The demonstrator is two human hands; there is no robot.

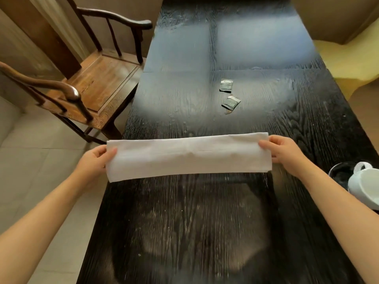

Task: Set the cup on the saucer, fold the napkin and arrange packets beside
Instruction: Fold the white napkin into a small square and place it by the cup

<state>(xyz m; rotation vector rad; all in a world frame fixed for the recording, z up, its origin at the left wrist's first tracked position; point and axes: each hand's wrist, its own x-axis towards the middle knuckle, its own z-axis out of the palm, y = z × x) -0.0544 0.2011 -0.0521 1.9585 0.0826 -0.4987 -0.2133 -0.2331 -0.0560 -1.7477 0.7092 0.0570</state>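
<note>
A white napkin [188, 156], folded into a long strip, is stretched across the dark table. My left hand [96, 160] pinches its left end and my right hand [285, 152] pinches its right end. Two small dark packets [226, 85] [231, 102] lie flat on the table beyond the napkin. At the right edge a white cup [365, 185] with its handle turned away sits on a dark saucer [338, 173]; both are partly cut off by the frame.
The black wooden table [184, 232] runs away from me, glossy with glare. A wooden armchair [98, 78] stands at its left side, over a tiled floor [41, 160]. A tan cushioned seat [348, 48] is at the far right.
</note>
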